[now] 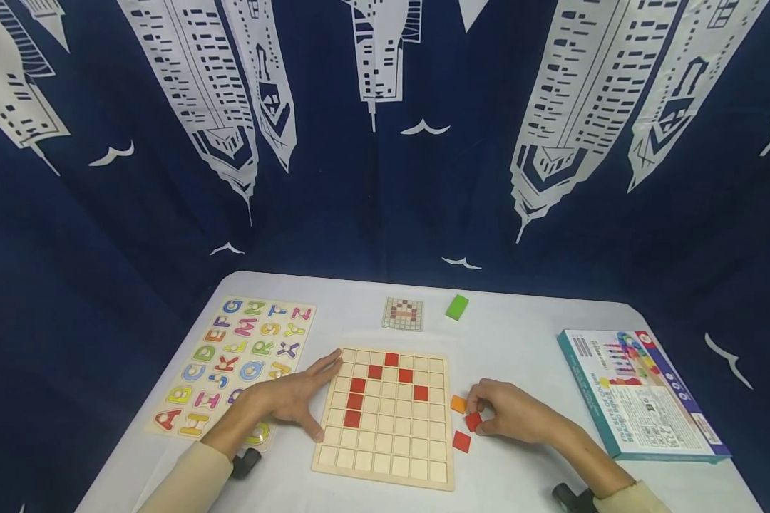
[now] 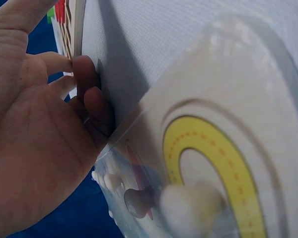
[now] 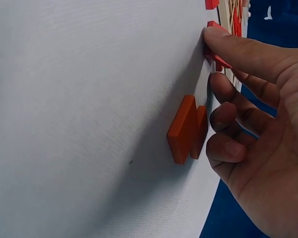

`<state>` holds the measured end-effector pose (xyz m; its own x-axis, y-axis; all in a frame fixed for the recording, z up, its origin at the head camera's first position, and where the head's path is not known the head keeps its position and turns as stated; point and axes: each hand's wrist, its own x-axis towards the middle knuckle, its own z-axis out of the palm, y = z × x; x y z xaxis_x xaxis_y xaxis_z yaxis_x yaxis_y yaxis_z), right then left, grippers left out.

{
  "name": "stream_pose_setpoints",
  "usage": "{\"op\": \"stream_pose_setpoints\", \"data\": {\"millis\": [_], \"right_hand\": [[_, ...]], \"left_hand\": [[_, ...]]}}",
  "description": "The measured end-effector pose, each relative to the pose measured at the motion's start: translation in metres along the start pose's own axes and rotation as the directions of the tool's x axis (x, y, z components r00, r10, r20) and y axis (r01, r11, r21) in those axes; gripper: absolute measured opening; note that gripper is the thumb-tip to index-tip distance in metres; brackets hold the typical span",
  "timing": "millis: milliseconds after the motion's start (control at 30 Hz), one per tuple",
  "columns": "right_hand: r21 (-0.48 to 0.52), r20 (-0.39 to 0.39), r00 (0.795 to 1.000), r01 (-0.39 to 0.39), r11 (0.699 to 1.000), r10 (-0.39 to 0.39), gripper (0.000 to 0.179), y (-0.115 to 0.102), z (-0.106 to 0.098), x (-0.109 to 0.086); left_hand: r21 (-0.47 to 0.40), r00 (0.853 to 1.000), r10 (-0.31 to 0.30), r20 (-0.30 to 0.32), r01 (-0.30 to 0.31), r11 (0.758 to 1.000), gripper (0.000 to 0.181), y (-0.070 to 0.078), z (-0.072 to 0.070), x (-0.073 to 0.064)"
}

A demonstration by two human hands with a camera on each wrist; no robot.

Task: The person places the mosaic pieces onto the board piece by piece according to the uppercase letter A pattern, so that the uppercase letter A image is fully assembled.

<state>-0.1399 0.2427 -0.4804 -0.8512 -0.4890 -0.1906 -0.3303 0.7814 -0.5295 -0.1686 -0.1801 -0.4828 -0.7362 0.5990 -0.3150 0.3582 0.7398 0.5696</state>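
A wooden grid board (image 1: 385, 456) lies on the table, with several red tiles (image 1: 357, 385) set in its squares. My left hand (image 1: 291, 395) rests at the board's left edge, fingers and thumb spread along it. Right of the board, my right hand (image 1: 510, 413) pinches a loose red tile (image 1: 473, 422) between thumb and fingers. That tile is tilted in the right wrist view, with the thumb (image 3: 238, 47) on it. Another red tile (image 1: 461, 442) lies beside the board, and an orange tile (image 1: 458, 404) is near the fingertips. Two orange tiles (image 3: 183, 131) show in the right wrist view.
A small pattern card (image 1: 403, 314) and a green block (image 1: 457, 307) lie behind the board. An alphabet puzzle board (image 1: 231, 356) with knobbed letters sits at left, partly beneath the left forearm. A flat box (image 1: 642, 392) lies at right. A dark blue patterned curtain (image 1: 372, 199) hangs behind the table.
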Motion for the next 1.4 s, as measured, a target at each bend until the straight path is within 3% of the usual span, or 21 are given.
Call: {"op": "stream_pose_setpoints", "data": {"millis": [967,1400], "right_hand": [[0.096,0.033,0.997,0.066,0.993,-0.07,0.019,0.0043,-0.0034,-0.0039],[0.162,0.052,0.996,0.061,0.985,-0.071,0.019,0.0066,-0.0054,-0.0041]], "left_hand": [[0.022,1.0,0.018,-0.004,-0.017,1.0,0.136,-0.0028,0.0019,0.0009],[0.019,1.0,0.017,-0.002,-0.017,1.0,0.136,-0.0025,0.0008,0.0001]]}}
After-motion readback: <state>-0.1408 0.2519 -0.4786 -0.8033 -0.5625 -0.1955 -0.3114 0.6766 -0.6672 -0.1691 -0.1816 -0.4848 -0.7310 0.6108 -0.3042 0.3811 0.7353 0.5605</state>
